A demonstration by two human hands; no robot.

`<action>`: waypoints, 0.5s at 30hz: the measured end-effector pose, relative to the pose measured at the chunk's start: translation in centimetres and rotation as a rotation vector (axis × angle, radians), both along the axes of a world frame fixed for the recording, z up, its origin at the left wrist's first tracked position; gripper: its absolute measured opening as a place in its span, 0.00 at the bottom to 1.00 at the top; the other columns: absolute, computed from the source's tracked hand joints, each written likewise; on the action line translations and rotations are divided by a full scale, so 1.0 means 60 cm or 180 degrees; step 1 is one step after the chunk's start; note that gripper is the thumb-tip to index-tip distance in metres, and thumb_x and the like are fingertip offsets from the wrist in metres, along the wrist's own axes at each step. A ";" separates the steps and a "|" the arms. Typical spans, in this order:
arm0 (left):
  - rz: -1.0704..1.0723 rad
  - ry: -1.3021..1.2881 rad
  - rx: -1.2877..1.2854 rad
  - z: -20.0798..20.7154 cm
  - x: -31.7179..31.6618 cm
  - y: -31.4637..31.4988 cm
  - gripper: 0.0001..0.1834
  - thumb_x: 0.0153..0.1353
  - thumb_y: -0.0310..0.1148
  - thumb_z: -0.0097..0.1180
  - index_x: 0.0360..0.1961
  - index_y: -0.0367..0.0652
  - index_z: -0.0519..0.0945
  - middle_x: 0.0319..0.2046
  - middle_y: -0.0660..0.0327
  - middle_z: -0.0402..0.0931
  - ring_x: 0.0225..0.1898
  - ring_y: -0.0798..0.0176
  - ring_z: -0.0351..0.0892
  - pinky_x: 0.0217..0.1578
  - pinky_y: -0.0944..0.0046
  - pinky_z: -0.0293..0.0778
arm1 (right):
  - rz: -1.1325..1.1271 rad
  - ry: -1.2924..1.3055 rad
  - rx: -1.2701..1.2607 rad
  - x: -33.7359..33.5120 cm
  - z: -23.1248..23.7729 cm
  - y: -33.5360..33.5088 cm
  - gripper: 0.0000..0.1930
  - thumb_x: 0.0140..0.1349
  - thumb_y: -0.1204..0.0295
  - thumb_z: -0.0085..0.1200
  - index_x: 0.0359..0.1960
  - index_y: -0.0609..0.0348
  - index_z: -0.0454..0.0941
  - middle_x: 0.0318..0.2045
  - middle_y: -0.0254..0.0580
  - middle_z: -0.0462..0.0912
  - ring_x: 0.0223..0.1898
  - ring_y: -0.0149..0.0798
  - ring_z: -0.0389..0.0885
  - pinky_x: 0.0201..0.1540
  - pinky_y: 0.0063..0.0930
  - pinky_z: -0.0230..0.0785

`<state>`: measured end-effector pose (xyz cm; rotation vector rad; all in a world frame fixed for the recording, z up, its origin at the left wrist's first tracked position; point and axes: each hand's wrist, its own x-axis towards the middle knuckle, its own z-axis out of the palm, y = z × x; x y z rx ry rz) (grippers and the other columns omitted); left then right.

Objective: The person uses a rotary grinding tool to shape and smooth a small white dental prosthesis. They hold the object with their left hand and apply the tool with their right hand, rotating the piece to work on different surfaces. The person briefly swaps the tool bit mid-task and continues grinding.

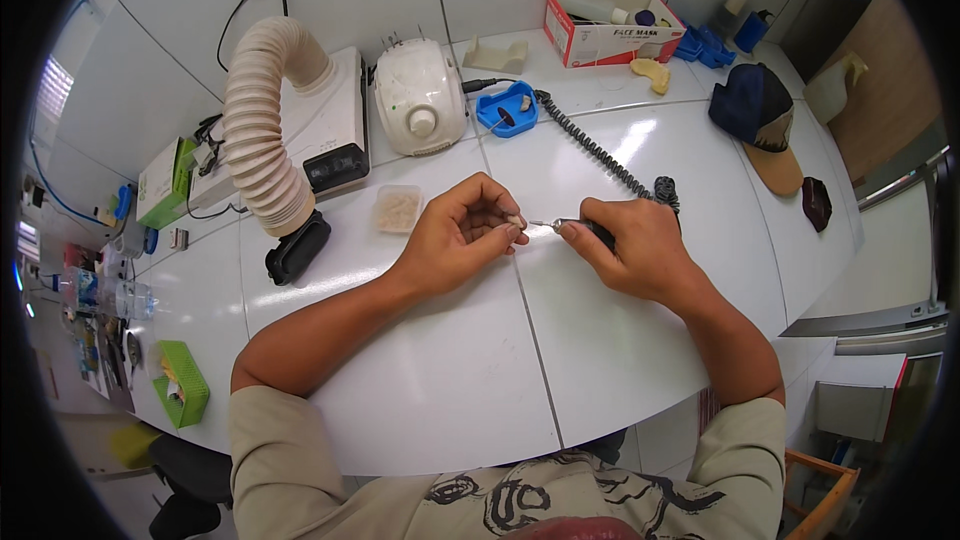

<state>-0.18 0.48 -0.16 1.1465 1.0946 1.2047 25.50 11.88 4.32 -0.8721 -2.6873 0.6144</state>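
Observation:
My right hand point(645, 250) is closed round a dental rotary handpiece point(597, 231), held like a pen with its thin metal bit pointing left. My left hand point(450, 240) pinches a small pale piece point(515, 222) between thumb and fingertips; it looks tooth-like, but fingers cover most of it. The bit's tip is at or very near this piece; whether they touch I cannot tell. From behind my right hand a black coiled cord point(600, 155) runs back toward the white control box point(420, 100) with a round knob. A small clear tub point(398, 210) of pale contents sits beside my left hand.
A ribbed suction hose point(262, 125) with a black nozzle point(298, 248) arches at the left. Behind my hands lie a blue tray point(507, 108), a yellowish dental cast point(651, 75) and a red-white box point(612, 40). A cap point(755, 120) rests right, a green basket point(182, 385) left.

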 end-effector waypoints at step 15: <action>0.0126 0.0185 -0.0303 0.011 0.003 -0.005 0.08 0.77 0.22 0.64 0.54 0.36 0.82 0.51 0.56 0.88 0.54 0.61 0.93 0.50 0.65 0.89 | 0.0130 0.0246 -0.0064 0.003 -0.006 0.005 0.22 0.75 0.51 0.66 0.30 0.56 0.84 0.21 0.41 0.84 0.20 0.49 0.83 0.25 0.43 0.69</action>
